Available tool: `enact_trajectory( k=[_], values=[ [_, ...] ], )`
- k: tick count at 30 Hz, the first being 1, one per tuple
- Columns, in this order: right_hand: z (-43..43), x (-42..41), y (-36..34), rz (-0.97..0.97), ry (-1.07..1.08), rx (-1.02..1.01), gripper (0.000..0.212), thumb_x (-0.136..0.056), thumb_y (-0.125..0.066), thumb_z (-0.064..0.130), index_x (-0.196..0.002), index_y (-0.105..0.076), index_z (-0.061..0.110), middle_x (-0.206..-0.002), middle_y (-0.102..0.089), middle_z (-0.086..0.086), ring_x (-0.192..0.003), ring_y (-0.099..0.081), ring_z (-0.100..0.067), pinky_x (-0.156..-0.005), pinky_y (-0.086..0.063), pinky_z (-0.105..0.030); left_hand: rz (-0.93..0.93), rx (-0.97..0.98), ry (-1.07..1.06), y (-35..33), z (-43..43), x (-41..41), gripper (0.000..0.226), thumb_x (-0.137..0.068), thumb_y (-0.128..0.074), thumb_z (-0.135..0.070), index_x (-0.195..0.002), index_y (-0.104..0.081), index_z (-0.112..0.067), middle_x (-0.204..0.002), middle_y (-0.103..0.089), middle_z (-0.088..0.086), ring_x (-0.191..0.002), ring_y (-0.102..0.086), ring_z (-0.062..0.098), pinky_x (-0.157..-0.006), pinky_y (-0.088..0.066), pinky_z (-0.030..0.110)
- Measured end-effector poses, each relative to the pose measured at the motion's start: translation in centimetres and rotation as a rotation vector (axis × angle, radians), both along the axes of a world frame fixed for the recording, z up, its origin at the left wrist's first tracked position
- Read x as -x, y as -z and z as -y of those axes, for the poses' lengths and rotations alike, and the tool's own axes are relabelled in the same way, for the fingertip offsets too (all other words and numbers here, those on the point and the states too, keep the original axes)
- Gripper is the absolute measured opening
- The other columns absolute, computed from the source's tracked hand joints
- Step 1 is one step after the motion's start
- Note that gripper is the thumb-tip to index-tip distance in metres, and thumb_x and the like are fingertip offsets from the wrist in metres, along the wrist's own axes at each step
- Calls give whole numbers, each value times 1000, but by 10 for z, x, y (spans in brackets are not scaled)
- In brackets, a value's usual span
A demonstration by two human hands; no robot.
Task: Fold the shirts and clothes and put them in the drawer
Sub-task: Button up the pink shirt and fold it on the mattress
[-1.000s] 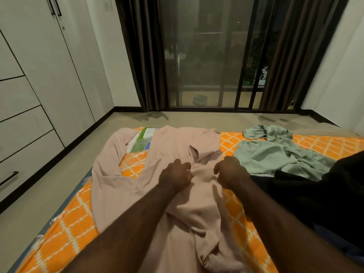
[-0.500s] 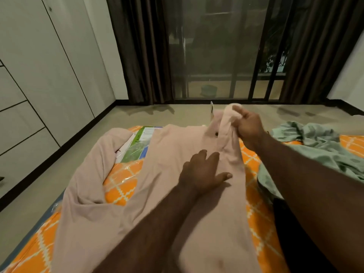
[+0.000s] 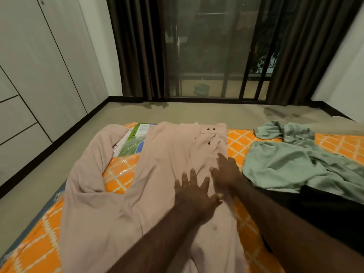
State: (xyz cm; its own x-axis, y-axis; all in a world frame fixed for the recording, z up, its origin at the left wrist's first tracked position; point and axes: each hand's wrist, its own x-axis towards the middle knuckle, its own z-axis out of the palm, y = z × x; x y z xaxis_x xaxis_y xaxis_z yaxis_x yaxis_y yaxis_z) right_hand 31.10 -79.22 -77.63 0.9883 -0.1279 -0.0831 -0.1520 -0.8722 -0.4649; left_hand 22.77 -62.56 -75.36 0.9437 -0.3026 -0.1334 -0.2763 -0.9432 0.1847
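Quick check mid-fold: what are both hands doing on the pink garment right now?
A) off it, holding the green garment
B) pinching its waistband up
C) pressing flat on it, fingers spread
C: the left hand and right hand lie flat on the pink garment, fingers straight.

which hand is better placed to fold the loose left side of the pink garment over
Left. The left hand lies flat mid pink garment, nearer the bunched left side; the right hand presses its right edge.
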Motion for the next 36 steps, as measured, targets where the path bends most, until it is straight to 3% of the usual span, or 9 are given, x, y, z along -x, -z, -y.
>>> enact_trajectory(
  k=[5,8,12,14,16,18,26,32,36],
  values=[
    [-37,97,3,-100,-57,111,70,-99,-42,47,-161,-19,27,-166,-10,-24,-153,-11,-45,-124,-20,-48,73,-47,24,2,-24,65,61,-101,-26,-51,-160,-23,-34,-171,2,7,-153,19,33,-119,11,61],
    [-48,137,4,-272,-112,148,95,-76,-30,63,-162,-10,29,-169,-3,-19,-154,-3,-48,-124,-14,-54,137,-1,20,12,-33,113,54,-88,-40,-46,-136,-62,-34,-157,-45,9,-149,-26,38,-112,-15,63],
    [-64,203,-21,-305,-4,95,91,-83,-50,49,-160,-19,13,-162,-14,-25,-148,-20,-49,-119,-25,-54,106,78,13,27,-34,161,51,-83,-45,-53,-124,-70,-36,-144,-58,10,-132,-53,46,-105,-24,60],
    [-74,232,-25,-346,-29,136,104,-76,-31,64,-164,-9,13,-168,-5,-23,-153,-7,-48,-124,-16,-50,84,89,-6,14,-34,187,68,-74,-43,-56,-133,-65,-32,-152,-50,10,-135,-50,44,-105,-19,59],
    [-78,253,-20,-355,-43,137,92,-82,-15,68,-164,-5,27,-171,5,-15,-156,4,-42,-125,-11,-49,50,43,20,6,-33,204,95,-72,-39,-56,-160,-26,-25,-168,-5,6,-155,-9,41,-112,4,56],
    [-77,274,-25,-352,-72,173,70,-101,-28,57,-163,-1,40,-171,15,-8,-156,10,-38,-124,-8,-55,-29,4,43,10,-37,215,95,-83,-36,-56,-162,7,-25,-166,24,0,-153,21,32,-110,22,52],
    [-59,323,-44,-472,3,321,73,-99,-21,74,-158,12,49,-167,29,-2,-153,25,-36,-121,6,-64,13,-8,122,2,-62,213,106,-82,-34,-87,-162,7,-29,-168,21,7,-155,18,32,-122,8,56],
    [-82,310,-61,-211,-39,382,79,-98,-29,71,-163,0,37,-170,20,-6,-155,22,-35,-123,2,-62,12,3,117,-4,-72,207,91,-89,-33,-77,-162,-6,-30,-170,9,3,-156,9,32,-122,1,59],
    [-90,301,-46,-288,-150,302,66,-103,-20,62,-162,-1,40,-171,15,0,-155,22,-33,-122,1,-64,-108,2,78,5,-69,207,91,-89,-38,-73,-162,-3,-33,-171,7,-1,-156,10,30,-121,6,58]
  ],
)
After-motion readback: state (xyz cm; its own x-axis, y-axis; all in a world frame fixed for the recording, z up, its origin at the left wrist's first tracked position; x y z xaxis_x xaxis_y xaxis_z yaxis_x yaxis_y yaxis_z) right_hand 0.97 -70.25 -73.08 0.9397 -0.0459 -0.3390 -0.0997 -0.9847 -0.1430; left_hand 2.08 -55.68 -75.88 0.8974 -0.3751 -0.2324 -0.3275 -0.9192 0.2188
